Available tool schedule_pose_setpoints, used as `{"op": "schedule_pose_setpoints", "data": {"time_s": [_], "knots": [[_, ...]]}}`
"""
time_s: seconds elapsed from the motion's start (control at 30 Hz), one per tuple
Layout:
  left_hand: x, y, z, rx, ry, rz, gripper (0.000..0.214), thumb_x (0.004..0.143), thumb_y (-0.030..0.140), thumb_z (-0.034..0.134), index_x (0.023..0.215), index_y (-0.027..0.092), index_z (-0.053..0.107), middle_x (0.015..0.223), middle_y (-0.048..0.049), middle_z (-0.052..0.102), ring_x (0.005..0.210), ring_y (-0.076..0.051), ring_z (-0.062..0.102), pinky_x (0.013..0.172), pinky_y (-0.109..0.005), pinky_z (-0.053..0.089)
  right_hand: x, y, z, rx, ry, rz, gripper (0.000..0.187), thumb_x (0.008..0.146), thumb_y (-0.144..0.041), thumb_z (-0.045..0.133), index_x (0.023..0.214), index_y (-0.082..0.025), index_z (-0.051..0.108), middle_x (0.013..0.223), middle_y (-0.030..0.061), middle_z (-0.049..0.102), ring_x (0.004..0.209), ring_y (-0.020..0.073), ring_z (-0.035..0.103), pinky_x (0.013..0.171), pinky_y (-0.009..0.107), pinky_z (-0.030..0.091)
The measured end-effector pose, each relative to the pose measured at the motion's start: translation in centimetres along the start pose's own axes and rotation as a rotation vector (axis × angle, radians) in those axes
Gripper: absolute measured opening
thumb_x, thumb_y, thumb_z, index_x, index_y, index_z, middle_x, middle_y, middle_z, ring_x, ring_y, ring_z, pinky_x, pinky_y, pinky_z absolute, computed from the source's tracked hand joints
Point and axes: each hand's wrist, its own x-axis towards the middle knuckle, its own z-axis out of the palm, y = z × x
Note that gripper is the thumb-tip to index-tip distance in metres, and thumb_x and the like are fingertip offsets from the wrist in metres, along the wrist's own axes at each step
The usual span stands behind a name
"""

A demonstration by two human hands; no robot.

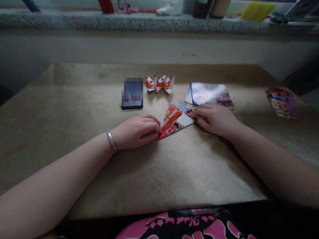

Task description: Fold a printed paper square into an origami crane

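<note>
Two hands work at one folded paper [171,123] in the head view, with the paper lying on the table [87,89] between them, its long edge slanting along the side nearest the person. Red and orange print covers its left part, a white patch shows toward the right, and a bluish printed area lies along the top.

The left hand [138,132], with a silver bracelet [112,140] at its wrist, is partly closed, fingers curled, the tips at the paper's left corner. The right hand [216,120] is likewise half curled, thumb and forefinger at the right corner. Whether either hand pinches the paper or only presses it down, I cannot tell.

Beyond the paper stand red and white origami pieces [159,84], side by side, and just left of them lies a dark phone [134,94], its screen blurred out. Some glossy printed sheets [209,93] lie just past the right hand, which overlaps their near edge in view; contact there is unclear. Well apart, near the table's right side, are pink and purple printed papers [281,103].

Behind the table runs a speckled stone ledge [149,24] bearing a red object [106,6] and a yellow item [258,10], among other things.
</note>
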Motion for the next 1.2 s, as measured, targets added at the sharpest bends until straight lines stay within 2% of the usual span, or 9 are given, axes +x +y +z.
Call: {"op": "schedule_pose_setpoints", "data": {"time_s": [0.13,0.2,0.23,0.37,0.5,0.67,0.87,1.07,1.2], "knots": [[0.1,0.0,0.2,-0.026,0.008,-0.057,0.017,0.091,0.022,0.047,0.098,0.018,0.062,0.101,-0.0063,0.065,0.093,-0.015,0.06,0.085,-0.027,0.049,0.2,-0.8,0.4,0.045,0.015,-0.044,0.024,0.088,-0.028,0.051,0.102,-0.017,0.068,0.11,0.01,0.068,0.096,0.0247,0.06,0.082,0.038,0.048],[0.1,-0.2,0.6,0.019,0.066,-0.023,0.023,0.091,0.024,0.049,0.11,0.018,0.059,0.11,-0.0083,0.063,0.102,-0.017,0.058,0.091,-0.029,0.048,0.3,-0.9,0.7,0.075,0.028,-0.063,0.026,0.088,-0.029,0.053,0.106,-0.017,0.067,0.112,0.0107,0.067,0.098,0.0255,0.059,0.086,0.04,0.047],[0.1,-0.4,0.7,0.083,0.084,-0.034,0.031,0.09,0.028,0.051,0.119,0.018,0.056,0.122,-0.0106,0.058,0.114,-0.02,0.053,0.1,-0.034,0.045,0.4,-0.9,0.9,0.096,0.037,-0.071,0.025,0.088,-0.028,0.052,0.107,-0.018,0.067,0.114,0.0105,0.067,0.1,0.0254,0.058,0.087,0.04,0.047],[0.1,-0.6,0.9,0.274,-0.064,-0.137,0.056,0.094,0.04,0.043,0.144,0.016,0.035,0.152,-0.0124,0.032,0.143,-0.03,0.023,0.118,-0.047,0.023,0.6,-0.6,1.3,0.156,0.077,-0.068,0.024,0.091,-0.021,0.047,0.101,-0.02,0.069,0.118,0.0094,0.065,0.105,0.0238,0.058,0.087,0.039,0.047],[0.1,-0.5,0.5,0.28,-0.159,-0.155,0.061,0.094,0.046,0.043,0.146,0.017,0.033,0.154,-0.0085,0.031,0.146,-0.031,0.012,0.119,-0.048,0.018,0.8,-0.6,1.6,0.157,0.092,-0.057,0.025,0.091,-0.019,0.048,0.106,-0.018,0.069,0.118,0.0106,0.066,0.105,0.0239,0.059,0.088,0.039,0.047],[0.3,-0.2,0.3,0.227,-0.124,-0.055,0.054,0.09,0.044,0.053,0.137,0.02,0.046,0.141,-0.0114,0.046,0.141,-0.03,0.025,0.116,-0.048,0.028,1.0,-0.9,1.4,0.138,0.07,-0.049,0.029,0.093,-0.021,0.046,0.114,-0.017,0.067,0.117,0.0102,0.066,0.103,0.0243,0.057,0.089,0.041,0.046],[0.6,0.0,0.7,0.206,-0.054,-0.054,0.041,0.092,0.034,0.05,0.13,0.021,0.054,0.13,-0.0121,0.053,0.122,-0.025,0.051,0.102,-0.04,0.045,1.1,-1.1,0.8,0.159,0.0,-0.088,0.037,0.093,-0.034,0.048,0.124,-0.018,0.061,0.126,0.0117,0.06,0.111,0.0266,0.053,0.095,0.045,0.043],[0.8,0.7,0.6,0.375,-0.043,-0.052,0.043,0.094,0.039,0.047,0.133,0.023,0.052,0.136,-0.0092,0.053,0.121,-0.025,0.053,0.104,-0.042,0.043,1.1,-1.1,0.6,0.309,0.007,-0.066,0.034,0.092,-0.033,0.049,0.12,-0.019,0.062,0.126,0.012,0.06,0.116,0.026,0.054,0.1,0.044,0.041],[0.8,1.1,0.5,0.433,-0.064,-0.063,0.045,0.096,0.041,0.044,0.136,0.023,0.049,0.143,-0.0073,0.048,0.124,-0.023,0.052,0.106,-0.039,0.041,1.2,-0.9,0.3,0.499,0.038,0.0,0.028,0.092,-0.032,0.047,0.111,-0.019,0.063,0.113,0.0104,0.066,0.106,0.0234,0.059,0.095,0.041,0.045]]}}
